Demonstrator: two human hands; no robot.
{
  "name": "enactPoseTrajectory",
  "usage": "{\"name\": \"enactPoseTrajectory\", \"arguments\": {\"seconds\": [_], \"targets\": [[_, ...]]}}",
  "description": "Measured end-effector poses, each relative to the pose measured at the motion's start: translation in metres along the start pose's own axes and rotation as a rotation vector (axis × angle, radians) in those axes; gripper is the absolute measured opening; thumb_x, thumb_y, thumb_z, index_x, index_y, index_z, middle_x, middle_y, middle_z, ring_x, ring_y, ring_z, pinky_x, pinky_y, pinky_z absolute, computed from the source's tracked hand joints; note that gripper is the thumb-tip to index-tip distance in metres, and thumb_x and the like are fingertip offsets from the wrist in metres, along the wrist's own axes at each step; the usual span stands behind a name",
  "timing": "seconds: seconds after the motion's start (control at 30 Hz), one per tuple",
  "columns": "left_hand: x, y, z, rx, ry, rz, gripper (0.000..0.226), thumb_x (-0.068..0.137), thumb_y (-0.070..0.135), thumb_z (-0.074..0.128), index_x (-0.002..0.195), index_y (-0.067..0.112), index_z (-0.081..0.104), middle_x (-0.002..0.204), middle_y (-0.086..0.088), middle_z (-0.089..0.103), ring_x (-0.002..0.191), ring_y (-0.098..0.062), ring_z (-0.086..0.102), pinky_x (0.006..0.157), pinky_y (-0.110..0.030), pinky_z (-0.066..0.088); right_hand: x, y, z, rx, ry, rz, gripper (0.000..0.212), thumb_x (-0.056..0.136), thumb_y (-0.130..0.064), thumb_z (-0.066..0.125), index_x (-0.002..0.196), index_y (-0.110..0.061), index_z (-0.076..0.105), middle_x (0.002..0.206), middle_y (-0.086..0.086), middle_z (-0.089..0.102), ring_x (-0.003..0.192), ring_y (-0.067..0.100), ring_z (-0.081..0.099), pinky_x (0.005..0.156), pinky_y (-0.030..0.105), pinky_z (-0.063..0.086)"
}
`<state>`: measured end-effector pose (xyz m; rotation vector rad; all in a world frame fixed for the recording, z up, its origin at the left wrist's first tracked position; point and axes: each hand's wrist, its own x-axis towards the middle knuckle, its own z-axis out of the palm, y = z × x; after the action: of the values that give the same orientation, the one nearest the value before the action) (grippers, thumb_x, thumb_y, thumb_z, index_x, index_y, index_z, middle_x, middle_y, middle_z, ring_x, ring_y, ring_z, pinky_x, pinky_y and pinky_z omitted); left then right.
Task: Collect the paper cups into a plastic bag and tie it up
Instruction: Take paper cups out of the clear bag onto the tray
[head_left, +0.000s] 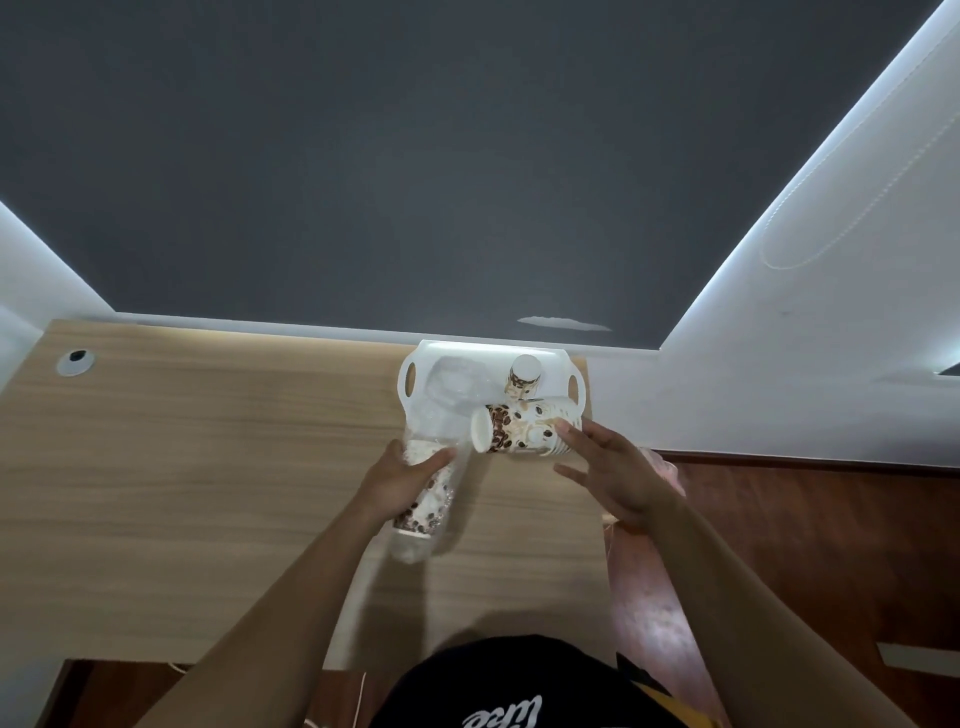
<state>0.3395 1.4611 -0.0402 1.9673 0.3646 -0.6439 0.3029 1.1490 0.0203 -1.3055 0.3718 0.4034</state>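
Observation:
My left hand (402, 475) grips a clear plastic bag (447, 395) whose lower end holds a stack of coffee-bean-print paper cups (423, 506) above the wooden desk. The bag's open upper part lies over the left half of a white tray (410, 371). A second stack of printed cups (524, 428) lies on its side on the tray's front right. The fingers of my right hand (615, 470) are spread and touch its rim end. One single cup (523, 378) stands upside down at the tray's back.
The light wooden desk (208, 467) ends at a grey wall behind the tray. A round cable hole (76, 359) sits at the desk's far left. To the right, past the desk edge, is dark wooden floor (805, 545).

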Motion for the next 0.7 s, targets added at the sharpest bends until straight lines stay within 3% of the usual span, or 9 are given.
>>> {"name": "enactPoseTrajectory", "arguments": {"seconds": [0.07, 0.2, 0.3, 0.37, 0.47, 0.53, 0.7], "targets": [[-0.005, 0.010, 0.009, -0.135, -0.090, 0.082, 0.063, 0.085, 0.079, 0.080, 0.130, 0.036, 0.073, 0.109, 0.005, 0.088, 0.097, -0.020, 0.086, 0.100, -0.055, 0.066, 0.002, 0.002, 0.009, -0.034, -0.036, 0.032, 0.036, 0.097, -0.032, 0.079, 0.128, -0.014, 0.078, 0.140, -0.008, 0.076, 0.135, 0.002, 0.065, 0.119, 0.051, 0.050], [-0.013, 0.027, 0.021, -0.346, -0.157, 0.078, 0.060, 0.089, 0.072, 0.081, 0.136, 0.037, 0.068, 0.119, 0.000, 0.086, 0.108, -0.025, 0.085, 0.098, -0.061, 0.067, 0.005, 0.004, 0.017, -0.161, 0.047, -0.009, 0.019, 0.109, -0.020, 0.066, 0.125, -0.010, 0.070, 0.108, -0.010, 0.080, 0.117, 0.013, 0.071, 0.109, 0.042, 0.060], [-0.011, 0.036, 0.024, -0.372, -0.129, 0.086, 0.071, 0.084, 0.079, 0.081, 0.133, 0.030, 0.070, 0.116, -0.005, 0.086, 0.106, -0.027, 0.085, 0.097, -0.061, 0.068, 0.009, 0.006, 0.022, -0.245, 0.106, -0.021, 0.053, 0.111, -0.019, 0.064, 0.160, -0.021, 0.044, 0.144, 0.004, 0.063, 0.129, 0.028, 0.066, 0.105, 0.046, 0.063], [-0.010, 0.044, 0.026, -0.381, -0.120, 0.096, 0.066, 0.087, 0.077, 0.080, 0.130, 0.027, 0.072, 0.113, -0.006, 0.087, 0.104, -0.028, 0.085, 0.095, -0.057, 0.069, 0.013, 0.008, 0.026, -0.268, 0.103, -0.002, 0.059, 0.113, -0.017, 0.058, 0.166, -0.029, 0.037, 0.152, 0.004, 0.053, 0.136, 0.032, 0.062, 0.108, 0.048, 0.061], [-0.007, 0.057, 0.029, -0.376, -0.126, 0.137, 0.046, 0.100, 0.065, 0.074, 0.122, 0.025, 0.078, 0.106, -0.010, 0.087, 0.099, -0.030, 0.085, 0.088, -0.049, 0.068, 0.020, 0.017, 0.025, -0.476, 0.013, -0.079, 0.065, 0.108, -0.006, 0.061, 0.164, -0.035, 0.043, 0.158, -0.008, 0.054, 0.144, 0.019, 0.057, 0.107, 0.025, 0.056], [-0.006, 0.062, 0.031, -0.368, -0.144, 0.166, 0.044, 0.102, 0.063, 0.073, 0.124, 0.026, 0.079, 0.109, -0.007, 0.087, 0.102, -0.029, 0.085, 0.094, -0.051, 0.068, 0.024, 0.018, 0.029, -0.591, 0.001, -0.103, 0.066, 0.104, -0.015, 0.069, 0.161, -0.037, 0.045, 0.155, -0.014, 0.059, 0.141, 0.006, 0.057, 0.109, 0.024, 0.052], [0.000, 0.064, 0.035, -0.346, -0.117, 0.168, 0.074, 0.084, 0.078, 0.083, 0.137, 0.030, 0.065, 0.122, 0.010, 0.084, 0.111, -0.011, 0.082, 0.105, -0.047, 0.065, 0.044, 0.007, 0.036, -0.578, 0.067, -0.202, 0.041, 0.097, -0.020, 0.084, 0.134, -0.024, 0.069, 0.125, -0.011, 0.080, 0.117, 0.001, 0.074, 0.099, 0.018, 0.058]]}}
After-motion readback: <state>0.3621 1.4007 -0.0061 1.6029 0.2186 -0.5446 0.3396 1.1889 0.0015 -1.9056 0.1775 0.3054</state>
